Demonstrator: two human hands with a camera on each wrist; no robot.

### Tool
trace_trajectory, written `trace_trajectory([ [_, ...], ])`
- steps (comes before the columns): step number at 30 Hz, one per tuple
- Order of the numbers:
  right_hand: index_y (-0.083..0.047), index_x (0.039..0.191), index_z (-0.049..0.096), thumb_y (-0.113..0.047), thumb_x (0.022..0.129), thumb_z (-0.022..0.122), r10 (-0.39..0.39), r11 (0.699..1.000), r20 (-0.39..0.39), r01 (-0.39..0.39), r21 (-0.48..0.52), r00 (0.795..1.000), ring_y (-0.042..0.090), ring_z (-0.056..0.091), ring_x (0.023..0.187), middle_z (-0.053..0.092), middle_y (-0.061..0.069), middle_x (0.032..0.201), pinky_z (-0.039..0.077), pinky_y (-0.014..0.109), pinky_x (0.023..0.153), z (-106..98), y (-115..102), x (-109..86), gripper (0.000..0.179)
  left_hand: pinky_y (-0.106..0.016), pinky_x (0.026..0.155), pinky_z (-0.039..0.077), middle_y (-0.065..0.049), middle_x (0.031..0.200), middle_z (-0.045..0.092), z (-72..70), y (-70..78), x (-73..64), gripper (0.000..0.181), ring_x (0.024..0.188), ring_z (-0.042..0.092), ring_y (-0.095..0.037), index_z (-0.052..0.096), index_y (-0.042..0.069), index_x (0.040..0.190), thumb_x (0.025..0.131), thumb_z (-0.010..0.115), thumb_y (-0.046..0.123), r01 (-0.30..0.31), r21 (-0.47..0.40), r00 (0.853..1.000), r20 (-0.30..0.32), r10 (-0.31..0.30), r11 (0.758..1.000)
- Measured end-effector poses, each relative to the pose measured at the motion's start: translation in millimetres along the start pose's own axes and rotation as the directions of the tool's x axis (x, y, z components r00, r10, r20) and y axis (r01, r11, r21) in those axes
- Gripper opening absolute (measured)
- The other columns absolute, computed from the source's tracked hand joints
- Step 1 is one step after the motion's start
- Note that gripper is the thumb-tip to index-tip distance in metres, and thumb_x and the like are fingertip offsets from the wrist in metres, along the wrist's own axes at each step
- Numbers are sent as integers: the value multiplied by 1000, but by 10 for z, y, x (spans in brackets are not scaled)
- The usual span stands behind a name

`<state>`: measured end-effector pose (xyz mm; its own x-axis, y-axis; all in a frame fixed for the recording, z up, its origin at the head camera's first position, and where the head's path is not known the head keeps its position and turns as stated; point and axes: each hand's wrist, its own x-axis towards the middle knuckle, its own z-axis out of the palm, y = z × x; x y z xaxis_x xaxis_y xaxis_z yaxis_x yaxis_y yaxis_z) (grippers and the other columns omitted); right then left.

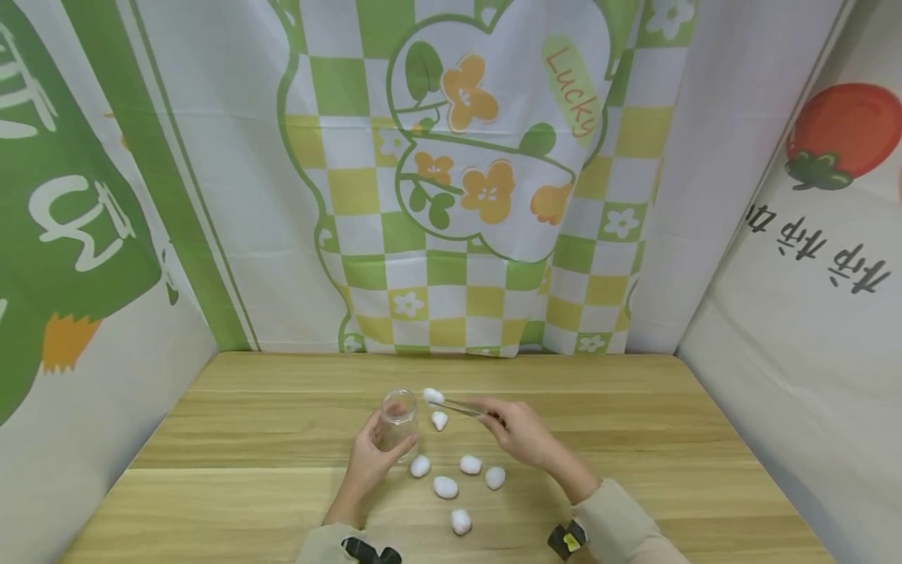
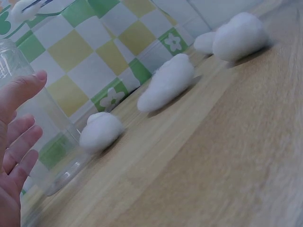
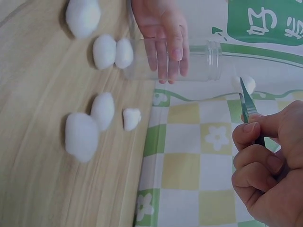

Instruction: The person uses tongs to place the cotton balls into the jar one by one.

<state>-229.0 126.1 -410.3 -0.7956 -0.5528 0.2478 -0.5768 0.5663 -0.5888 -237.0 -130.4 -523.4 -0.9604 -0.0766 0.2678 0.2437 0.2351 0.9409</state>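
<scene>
My left hand point(image 1: 371, 460) grips a clear glass jar point(image 1: 400, 435) upright on the table, its thumb and fingers round the side. The jar point(image 3: 203, 59) has an open mouth, and the fingers show through its wall. My right hand point(image 1: 520, 431) pinches metal tweezers point(image 1: 461, 406) between thumb and fingers. At the tweezers' tips is a white cotton ball point(image 3: 247, 85), raised above the table near the height of the jar's mouth and just to its right. Several more cotton balls point(image 1: 445, 487) lie on the table, one point(image 2: 101, 132) close beside the jar's base.
The wooden table point(image 1: 268, 439) ends at a patterned curtain point(image 1: 451, 235) behind it. Printed cloth walls stand left point(image 1: 176, 345) and right point(image 1: 775, 329). Dark wrist cameras point(image 1: 567, 539) sit at both sleeves.
</scene>
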Motion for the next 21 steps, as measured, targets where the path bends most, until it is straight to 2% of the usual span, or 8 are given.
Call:
trace_trajectory([
  [3, -4, 128, 58, -7, 97, 52, -8, 1000, -9, 8, -2, 1000, -4, 33, 49, 52, 2, 62, 32, 13, 46, 12, -13, 15, 32, -40, 109, 42, -9, 129, 66, 3, -7, -2, 61, 128, 55, -30, 55, 9, 131, 77, 81, 14, 1, 11, 1000, -1, -1, 1000],
  [9, -4, 129, 58, -7, 98, 51, -20, 1000, -2, 20, 6, 1000, -4, 34, 51, 55, 8, 65, 35, 13, 49, 41, -54, 53, 32, -52, 111, 41, -14, 131, 63, 6, 2, -6, 61, 130, 53, -36, 53, 6, 133, 78, 79, 13, 14, 6, 1000, 7, -14, 1000],
  [15, -3, 129, 58, -7, 98, 51, -28, 1000, -5, 28, 11, 1000, -4, 34, 52, 59, 15, 67, 36, 13, 49, 84, -94, 98, 32, -51, 114, 38, -14, 132, 63, 7, 7, -1, 62, 132, 52, -34, 52, 5, 133, 77, 79, 9, 23, -13, 1000, 9, -23, 1000],
  [21, -5, 129, 59, -7, 97, 52, -33, 999, 0, 33, 10, 999, -4, 35, 52, 59, 7, 67, 37, 13, 50, 129, -117, 142, 32, -54, 113, 38, -18, 134, 60, 7, 4, 1, 63, 131, 51, -38, 51, 3, 133, 77, 79, 10, 7, -11, 1000, 7, -7, 1000],
])
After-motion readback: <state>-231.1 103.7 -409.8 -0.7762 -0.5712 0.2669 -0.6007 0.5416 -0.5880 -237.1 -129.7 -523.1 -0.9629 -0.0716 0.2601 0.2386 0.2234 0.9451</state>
